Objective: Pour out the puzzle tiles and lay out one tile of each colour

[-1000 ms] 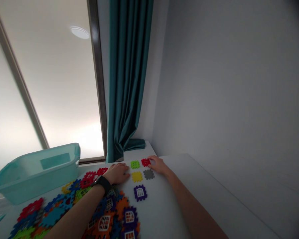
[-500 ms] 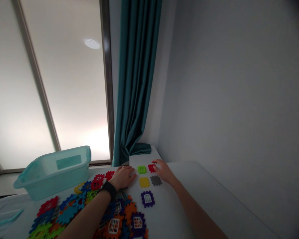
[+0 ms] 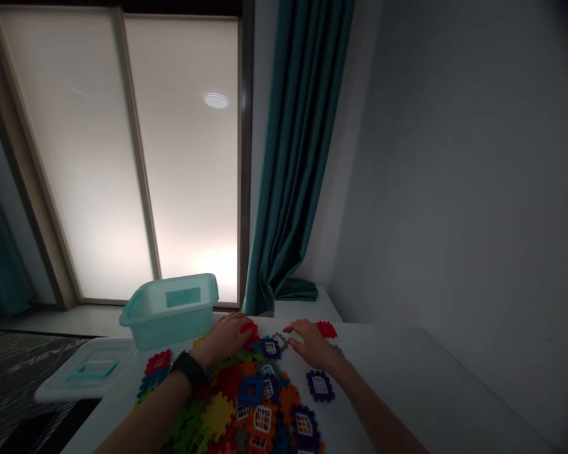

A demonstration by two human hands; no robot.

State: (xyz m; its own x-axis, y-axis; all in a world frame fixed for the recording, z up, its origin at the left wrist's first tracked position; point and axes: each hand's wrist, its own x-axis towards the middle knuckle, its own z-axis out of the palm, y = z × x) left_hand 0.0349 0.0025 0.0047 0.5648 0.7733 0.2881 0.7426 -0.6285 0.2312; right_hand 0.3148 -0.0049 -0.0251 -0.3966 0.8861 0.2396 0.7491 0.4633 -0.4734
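Left grip is curved and low, its fingertips at a small red plastic tile with notched edges; whether I am pinching that tile or only resting on it, I cannot tell from this view. Right grip is spread wide, palm down, fingers apart, holding nothing. A grey notched tile lies just left of it, and a second red notched tile sits just beyond its fingertips. A purple tile with a white window frame lies apart from the others on the white surface, near my right wrist.

The small red tile lies directly ahead of my left grip, on the far edge of a heap of interlocking multicoloured plastic tiles. It is squarish, so it shows no clear long axis. My left hand is the nearer one to it, while the grey tile sits between my hands, closer to the right. A black wristwatch circles my left wrist. Past my left hand stands a translucent teal plastic tub, and a pale flat plastic tray lies left of the heap.
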